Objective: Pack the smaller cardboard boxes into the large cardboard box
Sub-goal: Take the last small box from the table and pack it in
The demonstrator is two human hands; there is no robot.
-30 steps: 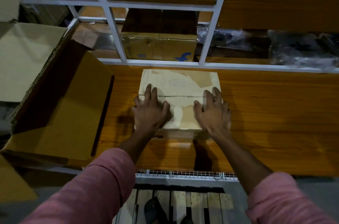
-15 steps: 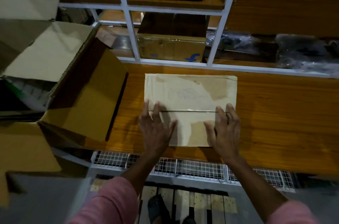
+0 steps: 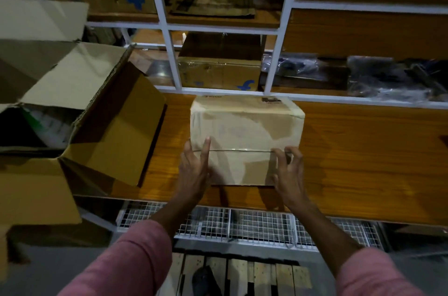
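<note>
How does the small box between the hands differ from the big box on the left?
The small box is closed and taped; the large box has its flaps open. The small one stands on the wooden shelf, held at both sides; no hand touches the large one. Both are brown cardboard.

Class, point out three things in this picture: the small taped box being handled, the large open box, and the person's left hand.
small taped box (image 3: 244,126), head view, on its top face.
large open box (image 3: 114,145), head view, on its near right flap.
left hand (image 3: 194,172), head view, on its back.
</note>
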